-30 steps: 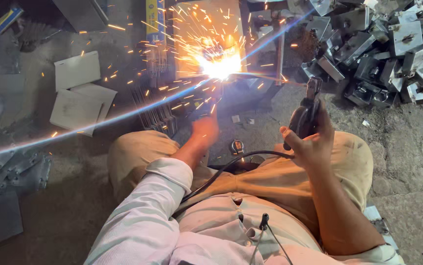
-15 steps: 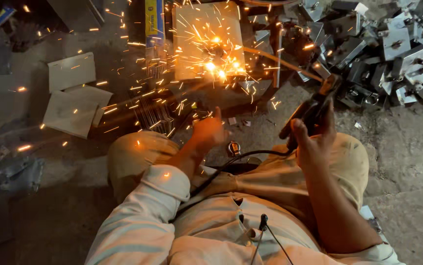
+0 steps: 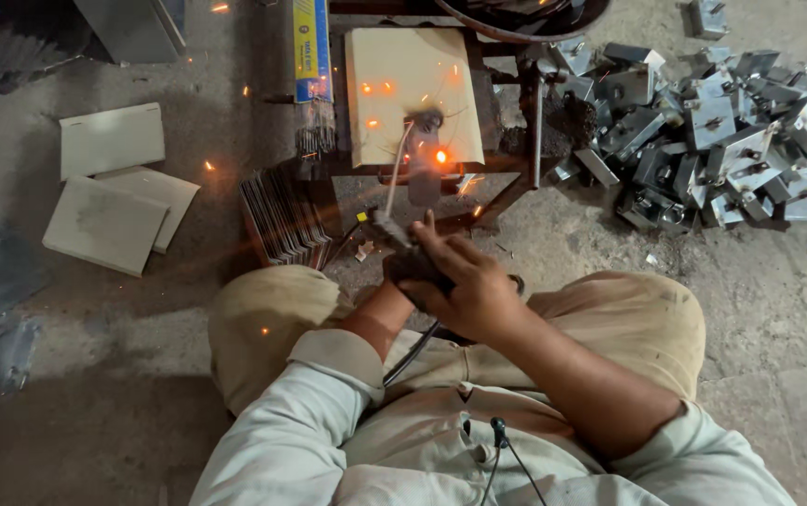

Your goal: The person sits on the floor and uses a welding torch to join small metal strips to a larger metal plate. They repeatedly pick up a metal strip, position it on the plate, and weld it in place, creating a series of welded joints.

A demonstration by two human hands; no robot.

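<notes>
I sit on the floor with a beige plate on a low stand ahead of my knees. My left hand grips a dark electrode holder. Its thin rod reaches up to a small dark metal piece on the plate's near edge, beside a glowing orange weld spot. My right hand lies over the left hand and the holder, fingers wrapped around them, so most of the left hand is hidden. A black cable runs from the holder down across my lap.
A big pile of grey metal brackets lies at the right. A row of thin plates stands on edge by my left knee. A yellow and blue box of rods and flat beige plates lie to the left.
The bright arc and spray of sparks have died to a few embers. My right hand came down from the raised position, where it held a dark object, onto my left hand.
</notes>
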